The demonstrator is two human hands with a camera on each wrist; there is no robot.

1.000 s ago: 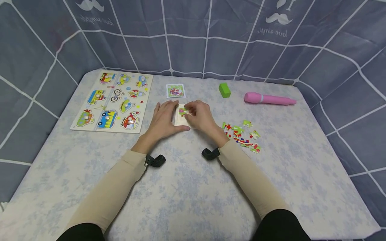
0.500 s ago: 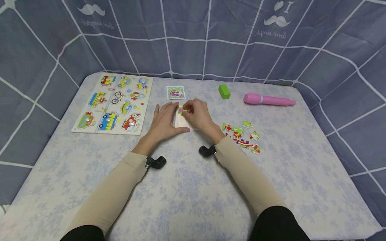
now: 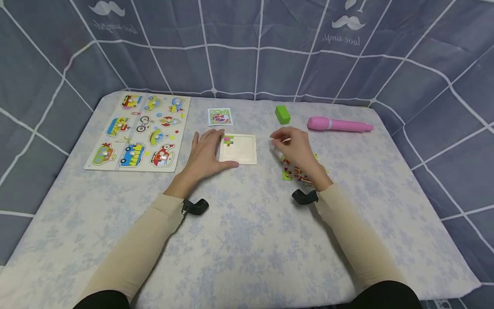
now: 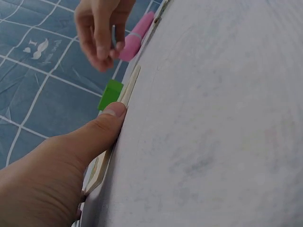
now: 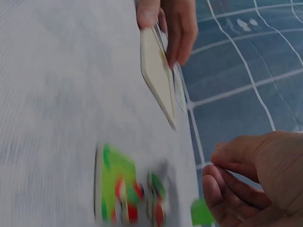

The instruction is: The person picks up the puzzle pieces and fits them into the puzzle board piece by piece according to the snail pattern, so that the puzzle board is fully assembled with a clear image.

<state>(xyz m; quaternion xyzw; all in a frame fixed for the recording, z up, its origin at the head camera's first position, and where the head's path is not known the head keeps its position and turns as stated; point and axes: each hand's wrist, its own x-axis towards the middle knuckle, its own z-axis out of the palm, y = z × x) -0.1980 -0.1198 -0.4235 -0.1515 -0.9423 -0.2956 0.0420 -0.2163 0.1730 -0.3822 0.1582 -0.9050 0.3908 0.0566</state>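
Observation:
My left hand (image 3: 204,156) holds the left side of a small square wooden puzzle tray (image 3: 245,150), thumb at the near edge and fingers by the far left corner. In the left wrist view the thumb (image 4: 106,125) lies along the tray's edge. Green and pink jigsaw pieces (image 3: 228,140) fill the tray's top left corner. My right hand (image 3: 295,148) hovers right of the tray, fingers loosely bent and nothing seen between them. Beneath its wrist lies a pile of loose jigsaw pieces (image 3: 300,175), partly hidden; a green piece (image 5: 116,165) shows blurred in the right wrist view.
Behind the tray lies a small picture card (image 3: 220,116). A big vehicle peg puzzle board (image 3: 140,133) is at the left. A green block (image 3: 283,115) and a pink pen-like stick (image 3: 341,125) lie at the back right. Grey checked curtain (image 3: 235,68) closes off the table's back.
My right hand has left the tray's top left corner and moved right, over the loose pieces. The pieces in that corner are now uncovered. My left hand stays on the tray.

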